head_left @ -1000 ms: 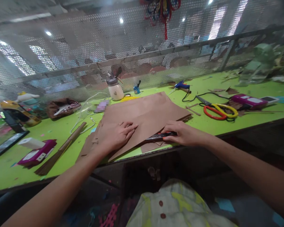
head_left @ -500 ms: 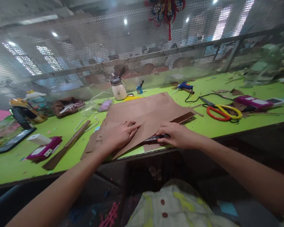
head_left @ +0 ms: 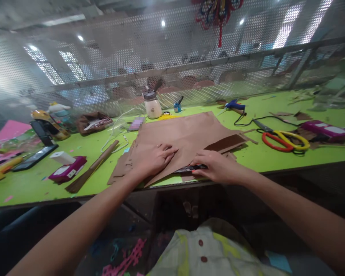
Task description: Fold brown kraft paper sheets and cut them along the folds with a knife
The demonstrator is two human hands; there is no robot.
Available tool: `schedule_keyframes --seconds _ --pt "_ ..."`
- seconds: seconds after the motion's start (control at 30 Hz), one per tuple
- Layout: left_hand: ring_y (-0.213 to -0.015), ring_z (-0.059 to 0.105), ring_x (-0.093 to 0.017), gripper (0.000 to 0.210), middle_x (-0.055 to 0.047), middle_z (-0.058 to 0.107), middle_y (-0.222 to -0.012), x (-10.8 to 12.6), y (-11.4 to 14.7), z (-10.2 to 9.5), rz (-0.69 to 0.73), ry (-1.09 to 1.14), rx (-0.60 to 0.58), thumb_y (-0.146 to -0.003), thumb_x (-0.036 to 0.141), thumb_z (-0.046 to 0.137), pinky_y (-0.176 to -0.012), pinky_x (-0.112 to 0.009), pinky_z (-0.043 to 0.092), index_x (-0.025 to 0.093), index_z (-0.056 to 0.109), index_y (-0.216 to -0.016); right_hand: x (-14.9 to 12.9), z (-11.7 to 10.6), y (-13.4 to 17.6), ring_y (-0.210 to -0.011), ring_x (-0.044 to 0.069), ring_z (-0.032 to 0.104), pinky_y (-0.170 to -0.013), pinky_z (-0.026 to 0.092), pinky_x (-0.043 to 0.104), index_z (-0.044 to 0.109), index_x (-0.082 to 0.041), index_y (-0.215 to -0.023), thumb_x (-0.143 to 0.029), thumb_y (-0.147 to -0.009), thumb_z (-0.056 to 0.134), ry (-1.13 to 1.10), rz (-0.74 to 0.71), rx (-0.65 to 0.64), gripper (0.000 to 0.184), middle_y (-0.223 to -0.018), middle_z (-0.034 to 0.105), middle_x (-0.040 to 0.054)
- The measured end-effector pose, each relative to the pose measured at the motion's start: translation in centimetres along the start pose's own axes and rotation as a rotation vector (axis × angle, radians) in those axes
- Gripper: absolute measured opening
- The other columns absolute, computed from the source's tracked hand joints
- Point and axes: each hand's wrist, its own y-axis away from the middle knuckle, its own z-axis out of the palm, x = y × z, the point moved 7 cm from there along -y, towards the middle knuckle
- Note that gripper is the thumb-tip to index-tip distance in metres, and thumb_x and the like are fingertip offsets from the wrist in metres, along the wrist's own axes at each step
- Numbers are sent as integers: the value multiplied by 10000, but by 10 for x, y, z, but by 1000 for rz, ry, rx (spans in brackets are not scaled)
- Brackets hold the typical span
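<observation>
A large folded sheet of brown kraft paper (head_left: 186, 130) lies on the green table near its front edge. My left hand (head_left: 158, 158) rests flat on the paper's left part, fingers stretched out and pressing it. My right hand (head_left: 214, 165) is closed around a slim dark utility knife (head_left: 197, 167), whose metallic front part points left beneath the sheet's lower fold. The fingers hide much of the tool. To the right of this hand the fold stands parted, with a raised strip of paper (head_left: 230, 142). More brown paper pieces (head_left: 119, 168) lie under the left side.
Red-and-yellow-handled scissors (head_left: 286, 141), a blue glue gun (head_left: 235, 104) with its cord and a purple box (head_left: 327, 130) are at right. To the left lie a rolled brown paper (head_left: 93, 166), another purple box (head_left: 67, 168) and a phone (head_left: 36, 157). A jar (head_left: 152, 105) stands behind.
The view has shifted, so the table appears further right. My right hand has slid slightly left along the fold with the knife, and the parted fold gapes wider. My left hand stays on the paper.
</observation>
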Motion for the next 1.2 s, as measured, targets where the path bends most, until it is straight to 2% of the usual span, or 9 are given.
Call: schedule_keyframes --seconds 0.17,0.3,0.63,0.83,1.0,1.07,1.2 --pt "-1157 479 -198 451 -90 524 -1277 1 0 1 15 -28 -12 -993 365 253 -1028 -355 356 226 511 -1336 2 2 4 -821 181 577 -728 422 282 673 -163 -995 -261 -878 586 -38 16 -25 176 -912 626 77" --pt "-1145 490 -200 443 -83 528 -1278 2 1 1 16 -46 -13 -992 361 254 -1016 -364 360 245 491 -1347 -2 3 -1 -850 194 577 -750 433 296 670 -156 -984 -265 -883 577 -37 3 -15 176 -919 634 89" --pt "-1194 471 -196 446 -78 534 -1308 3 2 0 -23 10 -20 -992 363 262 -1053 -372 329 213 499 -1338 -8 7 -1 -808 187 575 -708 432 290 662 -164 -968 -277 -890 556 -10 -18 -33 173 -915 624 89" --pt "-1236 462 -190 519 -88 527 -1345 3 0 -12 -37 91 -127 -973 483 288 -1081 -326 292 173 541 -1304 -8 6 -4 -773 181 570 -672 408 280 659 -173 -948 -288 -889 558 39 1 -82 164 -878 617 75" --pt "-1333 361 -187 481 -34 498 -1401 5 1 -12 89 74 -265 -976 454 309 -1109 -327 235 220 471 -1364 -5 7 0 -831 194 582 -724 413 293 659 -183 -987 -315 -890 562 5 30 -66 190 -917 637 76" --pt "-1355 329 -180 469 -24 468 -1429 3 4 -9 104 75 -253 -988 423 281 -1122 -337 212 234 434 -1389 -6 8 1 -834 194 582 -728 413 292 661 -182 -989 -308 -893 557 -1 42 -51 190 -928 636 79" --pt "-1380 290 -185 498 -75 385 -1482 1 10 -3 69 77 -193 -1000 414 222 -1139 -378 181 213 361 -1433 -14 12 -5 -820 193 573 -710 407 289 659 -168 -988 -289 -894 554 25 22 -37 185 -914 623 82"
